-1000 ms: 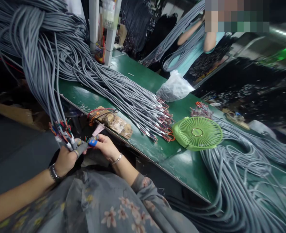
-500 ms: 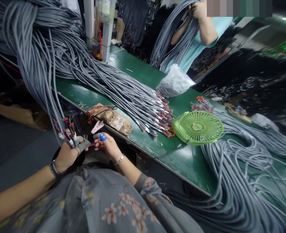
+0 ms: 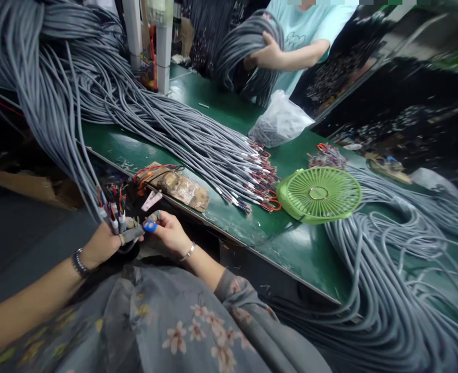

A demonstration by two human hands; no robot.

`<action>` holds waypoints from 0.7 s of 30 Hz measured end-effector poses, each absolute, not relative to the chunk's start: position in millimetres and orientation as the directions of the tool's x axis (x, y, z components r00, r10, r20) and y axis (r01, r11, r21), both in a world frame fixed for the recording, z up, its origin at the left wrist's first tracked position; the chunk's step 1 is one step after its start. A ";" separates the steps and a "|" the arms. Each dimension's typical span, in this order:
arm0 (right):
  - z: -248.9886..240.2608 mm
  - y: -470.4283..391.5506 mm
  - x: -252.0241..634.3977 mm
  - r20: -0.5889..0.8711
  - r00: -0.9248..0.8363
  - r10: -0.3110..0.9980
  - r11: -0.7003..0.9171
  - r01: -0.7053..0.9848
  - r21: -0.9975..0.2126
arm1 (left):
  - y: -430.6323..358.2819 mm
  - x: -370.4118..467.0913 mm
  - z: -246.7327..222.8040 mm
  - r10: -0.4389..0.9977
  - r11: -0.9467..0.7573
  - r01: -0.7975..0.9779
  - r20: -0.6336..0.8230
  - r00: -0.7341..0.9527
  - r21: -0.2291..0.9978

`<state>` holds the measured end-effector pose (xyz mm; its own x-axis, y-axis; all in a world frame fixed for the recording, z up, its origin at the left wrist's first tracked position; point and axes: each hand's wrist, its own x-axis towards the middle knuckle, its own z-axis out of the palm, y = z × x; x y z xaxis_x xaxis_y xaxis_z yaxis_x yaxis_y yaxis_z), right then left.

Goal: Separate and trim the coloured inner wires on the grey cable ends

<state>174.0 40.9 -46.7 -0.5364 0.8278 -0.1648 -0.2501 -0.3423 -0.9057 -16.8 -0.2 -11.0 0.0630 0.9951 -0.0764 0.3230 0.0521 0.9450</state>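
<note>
Several grey cables [image 3: 82, 165] hang down from the large pile into my left hand [image 3: 103, 242], which is closed around their stripped ends with coloured wires [image 3: 120, 199]. Grey coverings wrap some of its fingers. My right hand [image 3: 169, 234], with a blue covering on one finger, is pinched at the tips of thin wires beside the left fingertips; the wire ends between them are tiny. Both hands are above my lap, in front of the table edge. Near them at the edge lie a pink clip [image 3: 152, 200] and a taped brown block [image 3: 180, 187].
A green table [image 3: 279, 254] bears rows of grey cables [image 3: 198, 142], a green fan [image 3: 318, 193] and a plastic bag [image 3: 281, 122]. More cables [image 3: 384, 290] spill over the right side. Across the table, a person [image 3: 306, 31] holds a cable bundle [image 3: 248, 44].
My right hand has moved left, and its fingertips now meet those of my left hand. The person across has lowered the cable bundle and gathered it into a coil.
</note>
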 end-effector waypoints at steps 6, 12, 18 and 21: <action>-44.3 41.6 167.1 -0.206 -0.611 0.764 -0.396 -0.193 -0.898 | -5.7 -21.0 -3.4 0.985 0.032 0.362 -0.091 0.148 0.932; -52.2 36.5 163.1 -0.230 -0.554 0.800 -0.422 -0.246 -0.873 | -17.2 -19.1 -17.2 0.997 0.068 0.278 -0.057 -0.049 0.958; -54.9 34.6 161.2 -0.224 -0.535 0.814 -0.423 -0.282 -0.861 | -18.3 -11.2 -22.2 0.980 0.106 0.189 -0.070 -0.187 0.976; -53.7 34.8 160.6 -0.218 -0.546 0.809 -0.434 -0.306 -0.847 | -16.4 -7.5 -19.4 0.982 0.096 0.186 -0.062 -0.178 0.978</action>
